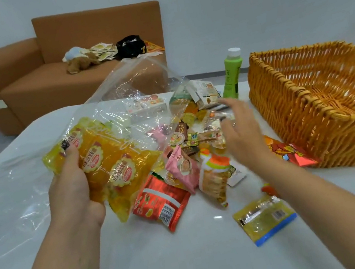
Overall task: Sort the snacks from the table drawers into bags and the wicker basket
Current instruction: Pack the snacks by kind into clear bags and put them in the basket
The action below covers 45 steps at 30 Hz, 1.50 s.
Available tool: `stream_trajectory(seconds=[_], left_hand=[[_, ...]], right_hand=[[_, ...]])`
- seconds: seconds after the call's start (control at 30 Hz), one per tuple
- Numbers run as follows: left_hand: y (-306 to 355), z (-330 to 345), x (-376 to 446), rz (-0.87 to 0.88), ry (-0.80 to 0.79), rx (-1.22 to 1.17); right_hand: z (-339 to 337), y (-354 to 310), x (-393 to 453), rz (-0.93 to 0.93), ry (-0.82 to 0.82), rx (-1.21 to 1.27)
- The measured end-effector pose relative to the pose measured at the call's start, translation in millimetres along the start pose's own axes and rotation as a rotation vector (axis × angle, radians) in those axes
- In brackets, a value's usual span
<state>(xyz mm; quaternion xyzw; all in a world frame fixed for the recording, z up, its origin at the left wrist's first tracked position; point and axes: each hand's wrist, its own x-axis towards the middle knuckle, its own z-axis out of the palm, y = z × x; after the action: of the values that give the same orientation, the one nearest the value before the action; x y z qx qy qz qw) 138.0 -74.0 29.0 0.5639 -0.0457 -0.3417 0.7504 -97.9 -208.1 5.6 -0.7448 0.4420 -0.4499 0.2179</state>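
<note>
Snacks point(195, 135) blurred behind clear bag point(130, 88)

A clear plastic bag point(130, 88) stands open at about 11 o'clock of the snack pile point(196, 140), its lower part stuffed with yellow packets point(105, 161). The loose snacks, red, pink and yellow wrappers, lie heaped mid-table. At 3 o'clock sits the wicker basket point(324, 113), upright, seemingly empty, though its floor is partly hidden.

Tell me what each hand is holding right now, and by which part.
The left hand grips the clear plastic bag by its lower end, around the yellow snack packets inside. The right hand holds nothing, fingers spread over the snack pile.
</note>
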Motion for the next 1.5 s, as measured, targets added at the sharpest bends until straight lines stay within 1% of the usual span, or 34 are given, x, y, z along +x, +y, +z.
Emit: stream_trajectory(seconds=[0.03,0.07,0.1,0.13,0.17,0.2,0.27,0.3,0.37,0.4,0.5,0.57,0.6,0.63,0.67,0.73,0.77,0.8,0.83,0.9,0.97,1.0,1.03,1.07,1.1,1.13,1.2,1.27,1.33,1.37,1.4,1.43,1.5], left_hand=[[-0.4,0.1,0.1,-0.004,-0.001,0.004],[-0.3,0.4,-0.3,-0.006,0.000,0.006],[0.0,0.5,-0.9,-0.007,0.001,0.009],[0.1,-0.1,-0.9,-0.004,0.001,0.013],[0.4,-0.8,-0.9,-0.002,-0.001,0.019],[0.5,-1.9,-1.1,-0.002,-0.001,0.022],[0.7,-4.2,-1.9,-0.005,0.002,0.026],[0.7,-4.8,-2.5,-0.007,0.004,0.027],[0.7,-4.3,-4.7,-0.012,0.010,0.036],[0.6,-4.1,-6.0,-0.014,0.009,0.042],[0.9,-3.9,-5.7,-0.023,0.001,0.049],[1.8,-5.1,-3.6,-0.036,0.013,0.046],[2.2,-5.4,-2.3,-0.044,0.013,0.047],[2.5,-5.8,-0.6,-0.051,0.008,0.047],[2.6,-5.6,0.7,-0.058,-0.006,0.044],[2.2,-4.5,3.3,-0.071,-0.054,0.031],[1.5,-3.2,4.2,-0.077,-0.076,0.024],[0.9,-1.7,4.5,-0.081,-0.093,0.017],[0.1,-0.1,4.8,-0.080,-0.109,0.012],[-2.0,3.4,4.8,-0.078,-0.135,0.013],[-4.0,6.5,4.6,-0.085,-0.150,0.016],[-5.2,7.8,4.4,-0.087,-0.156,0.018],[-6.0,9.4,4.0,-0.087,-0.163,0.019],[-6.4,11.2,2.8,-0.087,-0.170,0.017],[-6.5,13.5,0.8,-0.089,-0.178,0.014],[-6.8,15.2,-1.3,-0.093,-0.185,0.011],[-7.4,16.9,-5.6,-0.085,-0.200,0.012],[-7.2,16.4,-10.8,-0.070,-0.206,0.023],[-6.4,14.9,-16.4,-0.049,-0.203,0.030],[-6.0,13.8,-19.2,-0.037,-0.202,0.034],[-5.6,12.6,-21.7,-0.026,-0.204,0.038],[-5.5,11.8,-24.6,-0.019,-0.214,0.043],[-6.8,10.6,-31.4,-0.013,-0.246,0.051]], right_hand=[[-10.0,17.9,10.7,0.105,-0.030,-0.203],[-18.0,35.8,17.1,0.251,-0.121,-0.418],[-24.2,51.1,18.2,0.393,-0.246,-0.596],[-28.2,62.2,17.0,0.500,-0.362,-0.698],[-30.3,68.7,16.5,0.562,-0.420,-0.714],[-31.5,72.1,18.3,0.586,-0.412,-0.671],[-32.3,74.5,25.0,0.553,-0.327,-0.611],[-31.3,72.7,27.5,0.529,-0.326,-0.636],[-27.9,72.6,30.8,0.451,-0.398,-0.691],[-25.4,73.7,31.9,0.402,-0.429,-0.660],[-20.5,72.5,35.5,0.240,-0.464,-0.425],[-17.0,66.0,37.0,0.095,-0.526,-0.363],[-15.9,64.3,39.9,0.065,-0.536,-0.314],[-15.8,63.6,45.0,0.083,-0.511,-0.241],[-16.0,66.0,53.6,0.136,-0.435,-0.149],[-18.9,67.3,73.6,0.301,-0.219,0.078],[-20.8,69.1,84.1,0.379,-0.138,0.152],[-21.7,71.3,93.9,0.418,-0.109,0.145],[-21.6,72.9,102.0,0.423,-0.152,0.056],[-16.1,73.3,109.6,0.394,-0.376,-0.178],[-5.6,71.1,110.0,0.425,-0.595,-0.271],[0.0,71.9,108.0,0.437,-0.662,-0.286],[5.3,72.6,104.8,0.412,-0.690,-0.322],[9.7,75.0,102.4,0.354,-0.683,-0.401],[13.4,76.9,100.1,0.273,-0.639,-0.483],[15.5,77.1,95.9,0.204,-0.556,-0.564],[13.1,72.4,85.4,0.147,-0.350,-0.670],[4.3,60.9,71.1,0.127,-0.089,-0.666],[-10.9,41.4,49.8,0.081,0.111,-0.551],[-19.3,30.6,37.6,0.048,0.159,-0.475],[-27.1,19.5,25.0,0.006,0.165,-0.413],[-32.9,8.7,11.3,-0.022,0.134,-0.377],[-39.0,-10.0,-18.3,-0.026,-0.001,-0.317]])
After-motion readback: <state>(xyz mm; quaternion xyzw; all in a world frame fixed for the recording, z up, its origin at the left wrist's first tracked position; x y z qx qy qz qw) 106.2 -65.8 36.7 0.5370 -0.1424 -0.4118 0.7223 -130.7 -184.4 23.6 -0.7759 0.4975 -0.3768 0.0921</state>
